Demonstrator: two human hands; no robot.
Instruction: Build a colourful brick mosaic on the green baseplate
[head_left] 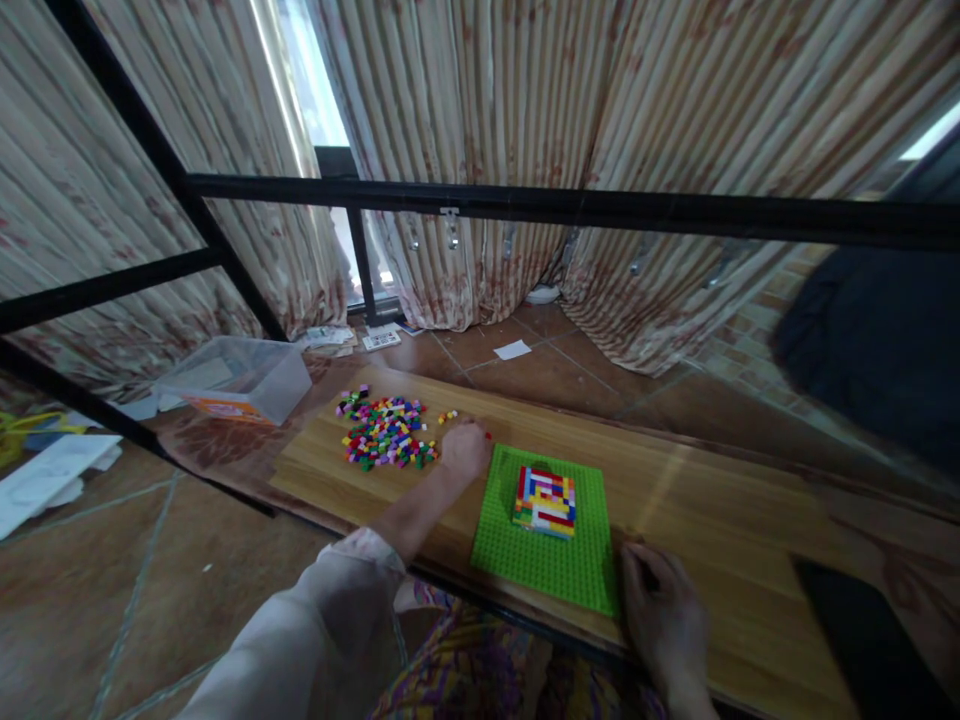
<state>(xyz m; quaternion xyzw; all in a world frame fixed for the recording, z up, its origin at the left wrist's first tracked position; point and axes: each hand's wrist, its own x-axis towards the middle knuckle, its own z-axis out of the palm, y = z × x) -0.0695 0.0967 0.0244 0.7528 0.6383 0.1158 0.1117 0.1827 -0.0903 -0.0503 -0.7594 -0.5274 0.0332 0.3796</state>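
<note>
A green baseplate [525, 555] lies on the wooden table [712, 520], carrying a square multicoloured brick block [545, 499]. A pile of small loose coloured bricks [384, 432] lies to its left. My left hand [465, 448] reaches between the pile and the baseplate, fingers curled down onto the table, with a small red piece at its fingertips; what it holds is hidden. My right hand [661, 612] rests on the table at the baseplate's near right corner, fingers bent against the plate's edge.
A clear plastic box [238, 377] stands at the table's far left. A black metal frame [570, 205] crosses in front of striped curtains. Papers lie on the tiled floor. A dark object [862, 640] sits at the table's right end.
</note>
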